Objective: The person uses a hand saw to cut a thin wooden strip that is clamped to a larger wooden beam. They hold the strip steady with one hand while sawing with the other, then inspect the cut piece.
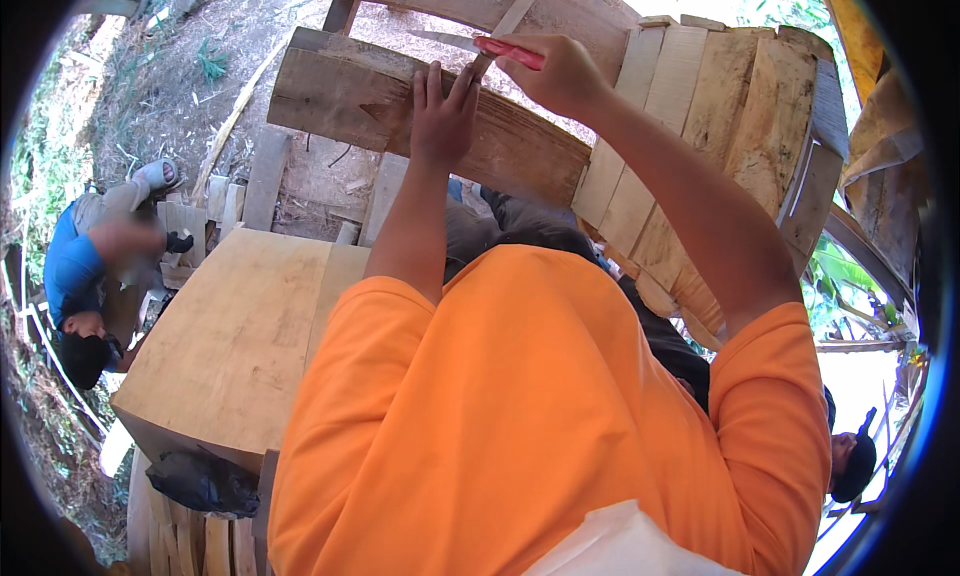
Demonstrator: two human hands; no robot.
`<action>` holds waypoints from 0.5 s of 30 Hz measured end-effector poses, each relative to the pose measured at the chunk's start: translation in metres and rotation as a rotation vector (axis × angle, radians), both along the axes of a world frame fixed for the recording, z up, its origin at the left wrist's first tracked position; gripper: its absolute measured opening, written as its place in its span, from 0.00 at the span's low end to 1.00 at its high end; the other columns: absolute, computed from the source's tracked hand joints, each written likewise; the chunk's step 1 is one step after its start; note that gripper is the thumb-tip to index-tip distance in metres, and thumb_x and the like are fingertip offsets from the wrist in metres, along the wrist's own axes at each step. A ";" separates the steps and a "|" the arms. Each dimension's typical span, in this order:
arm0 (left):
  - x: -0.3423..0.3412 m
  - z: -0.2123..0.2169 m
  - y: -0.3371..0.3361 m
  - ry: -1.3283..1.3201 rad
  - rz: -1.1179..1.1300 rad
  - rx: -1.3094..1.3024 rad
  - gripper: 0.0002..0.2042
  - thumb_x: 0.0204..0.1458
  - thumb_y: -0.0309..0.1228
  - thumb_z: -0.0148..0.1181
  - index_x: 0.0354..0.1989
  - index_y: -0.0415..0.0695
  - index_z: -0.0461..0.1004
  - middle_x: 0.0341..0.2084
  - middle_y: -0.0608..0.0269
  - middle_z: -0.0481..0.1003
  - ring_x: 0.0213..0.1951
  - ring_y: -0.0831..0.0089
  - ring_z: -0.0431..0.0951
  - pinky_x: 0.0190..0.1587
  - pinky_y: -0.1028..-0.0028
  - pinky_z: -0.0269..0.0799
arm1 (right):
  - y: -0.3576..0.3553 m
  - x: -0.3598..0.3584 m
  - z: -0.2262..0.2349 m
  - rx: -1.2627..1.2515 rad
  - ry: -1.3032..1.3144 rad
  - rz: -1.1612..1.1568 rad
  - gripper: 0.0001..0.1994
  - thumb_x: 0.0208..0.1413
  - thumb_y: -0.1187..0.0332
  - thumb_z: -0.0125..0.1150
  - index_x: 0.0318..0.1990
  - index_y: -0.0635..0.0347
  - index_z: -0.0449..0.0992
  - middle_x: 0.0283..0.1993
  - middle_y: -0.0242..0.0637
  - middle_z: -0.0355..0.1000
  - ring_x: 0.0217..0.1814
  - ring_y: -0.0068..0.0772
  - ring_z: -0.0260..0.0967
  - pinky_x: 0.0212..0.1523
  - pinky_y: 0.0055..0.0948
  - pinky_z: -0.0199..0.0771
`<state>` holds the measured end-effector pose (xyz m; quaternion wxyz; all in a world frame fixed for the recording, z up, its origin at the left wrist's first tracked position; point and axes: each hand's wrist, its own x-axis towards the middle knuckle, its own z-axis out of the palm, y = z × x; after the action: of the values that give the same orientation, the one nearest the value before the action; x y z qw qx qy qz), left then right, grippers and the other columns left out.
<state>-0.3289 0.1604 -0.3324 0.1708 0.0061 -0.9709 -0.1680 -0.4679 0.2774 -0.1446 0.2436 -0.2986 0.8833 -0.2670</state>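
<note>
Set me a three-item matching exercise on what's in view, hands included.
1. Red-handled tool
2. Crumpled black plastic bag
3. Bare left hand

A. Just below the large pale wooden block in the picture
B. Resting against the long brown wooden board
C. Gripped in the bare right hand

Pairs: 1-C, 2-A, 3-B

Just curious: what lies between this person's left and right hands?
In the head view: a red handle in the right hand, a narrow brown piece by the left hand, and part of a wide board.
</note>
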 end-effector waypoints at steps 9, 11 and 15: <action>0.003 0.000 -0.001 -0.037 0.001 -0.035 0.20 0.60 0.34 0.52 0.61 0.46 0.75 0.66 0.60 0.67 0.68 0.36 0.60 0.70 0.33 0.52 | 0.066 0.015 0.181 0.141 -0.169 -0.056 0.19 0.66 0.65 0.63 0.60 0.64 0.78 0.54 0.43 0.82 0.54 0.25 0.77 0.59 0.28 0.72; 0.003 0.000 -0.002 -0.032 0.005 -0.037 0.20 0.60 0.34 0.52 0.61 0.46 0.75 0.67 0.60 0.66 0.68 0.36 0.60 0.70 0.33 0.52 | 0.071 0.016 0.185 0.122 -0.153 -0.044 0.19 0.66 0.65 0.63 0.60 0.63 0.78 0.54 0.43 0.82 0.54 0.25 0.77 0.59 0.27 0.72; 0.004 -0.006 -0.002 -0.019 0.018 -0.028 0.20 0.60 0.34 0.52 0.60 0.46 0.75 0.67 0.61 0.66 0.68 0.36 0.60 0.69 0.33 0.53 | 0.044 -0.001 0.121 0.023 -0.165 0.069 0.17 0.66 0.64 0.61 0.59 0.59 0.79 0.53 0.39 0.82 0.51 0.26 0.79 0.56 0.28 0.75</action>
<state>-0.3250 0.1581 -0.3382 0.1630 0.0143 -0.9746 -0.1530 -0.4690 0.3219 -0.0233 0.3277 -0.3031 0.8525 -0.2720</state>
